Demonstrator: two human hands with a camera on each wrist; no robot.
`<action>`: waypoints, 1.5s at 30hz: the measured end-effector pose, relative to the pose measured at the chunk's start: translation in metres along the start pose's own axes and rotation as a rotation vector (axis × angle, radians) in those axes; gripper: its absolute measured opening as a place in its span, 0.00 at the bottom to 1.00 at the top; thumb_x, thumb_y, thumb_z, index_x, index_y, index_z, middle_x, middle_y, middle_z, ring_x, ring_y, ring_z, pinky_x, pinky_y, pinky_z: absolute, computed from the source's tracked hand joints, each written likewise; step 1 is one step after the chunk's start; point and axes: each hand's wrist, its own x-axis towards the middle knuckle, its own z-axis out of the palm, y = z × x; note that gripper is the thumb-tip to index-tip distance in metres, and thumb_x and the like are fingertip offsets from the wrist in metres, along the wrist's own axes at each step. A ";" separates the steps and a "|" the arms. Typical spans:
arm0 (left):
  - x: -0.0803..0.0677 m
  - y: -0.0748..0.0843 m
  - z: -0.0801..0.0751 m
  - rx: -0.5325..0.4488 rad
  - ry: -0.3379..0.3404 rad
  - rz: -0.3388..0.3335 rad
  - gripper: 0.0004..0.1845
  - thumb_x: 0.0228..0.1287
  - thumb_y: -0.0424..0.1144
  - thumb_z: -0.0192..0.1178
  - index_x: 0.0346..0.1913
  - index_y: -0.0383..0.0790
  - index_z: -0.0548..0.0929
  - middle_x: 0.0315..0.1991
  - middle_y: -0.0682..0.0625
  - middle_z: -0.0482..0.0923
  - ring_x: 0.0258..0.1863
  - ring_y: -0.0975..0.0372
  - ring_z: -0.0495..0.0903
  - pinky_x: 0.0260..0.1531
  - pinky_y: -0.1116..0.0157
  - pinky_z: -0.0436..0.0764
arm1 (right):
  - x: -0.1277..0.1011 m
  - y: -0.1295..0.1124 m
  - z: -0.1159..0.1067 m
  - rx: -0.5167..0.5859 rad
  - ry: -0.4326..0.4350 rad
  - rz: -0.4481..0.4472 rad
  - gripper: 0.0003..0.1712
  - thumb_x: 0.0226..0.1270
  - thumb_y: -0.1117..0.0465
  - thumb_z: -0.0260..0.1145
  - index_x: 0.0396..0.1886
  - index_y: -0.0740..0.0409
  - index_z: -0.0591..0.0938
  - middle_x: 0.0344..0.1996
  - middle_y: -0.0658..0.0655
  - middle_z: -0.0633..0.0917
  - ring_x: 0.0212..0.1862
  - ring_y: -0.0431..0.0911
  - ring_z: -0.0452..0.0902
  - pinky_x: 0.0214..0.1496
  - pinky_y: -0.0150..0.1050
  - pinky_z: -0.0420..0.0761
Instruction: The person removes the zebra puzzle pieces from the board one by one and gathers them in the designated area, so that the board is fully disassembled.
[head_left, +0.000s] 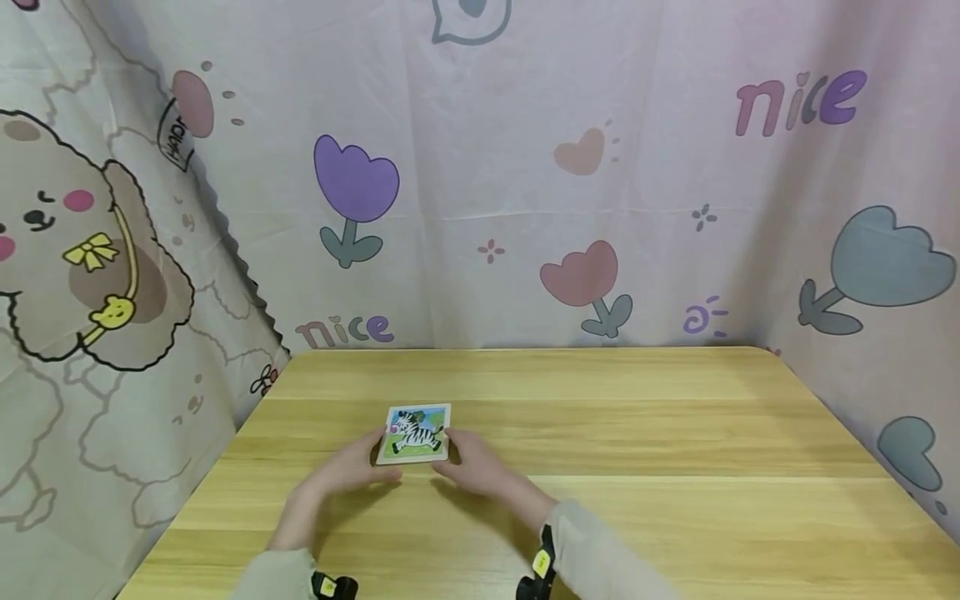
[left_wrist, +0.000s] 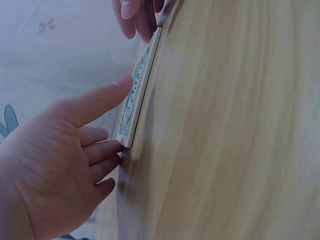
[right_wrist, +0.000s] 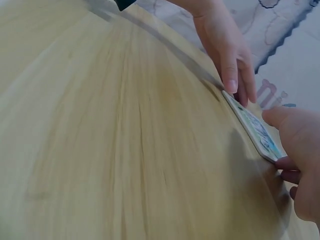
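A thin, flat picture board [head_left: 413, 435] with a running zebra and a pale rim lies on the wooden table, left of its middle. At its left side is my left hand [head_left: 352, 463], whose fingertips touch the edge while its thumb stretches toward the near side. My right hand [head_left: 477, 463] is at the opposite side, fingers against the right edge and thumb near the closest corner. In the left wrist view, the board [left_wrist: 136, 97] shows edge-on beside my left hand [left_wrist: 55, 155]. The right wrist view has fingertips of my right hand [right_wrist: 302, 150] by one corner.
The wooden table [head_left: 600, 433] extends around the board, widest to the right. Behind it hangs a pale curtain [head_left: 480, 167] printed with tulips, hearts and the word nice. Another printed curtain [head_left: 67, 433] with a cartoon animal covers the left side.
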 end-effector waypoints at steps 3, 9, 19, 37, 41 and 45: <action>0.004 0.006 0.006 0.018 -0.018 0.013 0.53 0.49 0.53 0.69 0.68 0.23 0.54 0.63 0.30 0.62 0.61 0.40 0.63 0.59 0.44 0.62 | -0.007 0.009 -0.008 0.009 0.006 -0.025 0.34 0.62 0.51 0.63 0.60 0.69 0.70 0.54 0.63 0.77 0.57 0.54 0.71 0.61 0.47 0.69; 0.015 0.022 0.017 0.021 -0.059 0.092 0.50 0.52 0.52 0.67 0.68 0.24 0.55 0.64 0.31 0.61 0.63 0.42 0.61 0.61 0.46 0.60 | -0.020 0.026 -0.025 0.039 0.026 -0.050 0.31 0.63 0.54 0.63 0.60 0.69 0.71 0.53 0.63 0.77 0.57 0.53 0.71 0.62 0.48 0.68; 0.028 0.049 0.038 0.048 -0.122 0.196 0.46 0.52 0.51 0.67 0.67 0.29 0.59 0.64 0.35 0.63 0.63 0.46 0.62 0.63 0.49 0.60 | -0.051 0.046 -0.055 0.066 0.045 0.009 0.36 0.62 0.53 0.64 0.62 0.73 0.66 0.58 0.69 0.71 0.61 0.61 0.64 0.63 0.56 0.62; 0.036 0.086 0.074 0.135 -0.220 0.273 0.49 0.51 0.56 0.66 0.68 0.29 0.58 0.66 0.39 0.61 0.66 0.49 0.60 0.64 0.54 0.59 | -0.112 0.064 -0.084 -0.003 0.140 0.101 0.38 0.54 0.56 0.71 0.61 0.71 0.69 0.58 0.67 0.72 0.61 0.61 0.65 0.63 0.57 0.63; 0.032 0.095 0.079 0.136 -0.232 0.277 0.48 0.50 0.56 0.66 0.68 0.31 0.59 0.67 0.41 0.61 0.66 0.50 0.60 0.65 0.54 0.58 | -0.123 0.065 -0.086 -0.030 0.161 0.102 0.38 0.53 0.55 0.71 0.61 0.69 0.69 0.58 0.65 0.73 0.61 0.61 0.65 0.63 0.58 0.62; 0.027 0.104 0.081 0.145 -0.242 0.302 0.48 0.50 0.55 0.67 0.67 0.31 0.60 0.66 0.41 0.62 0.65 0.51 0.61 0.64 0.55 0.59 | -0.135 0.065 -0.087 -0.054 0.178 0.103 0.38 0.53 0.55 0.72 0.61 0.67 0.70 0.57 0.63 0.74 0.61 0.59 0.66 0.62 0.56 0.64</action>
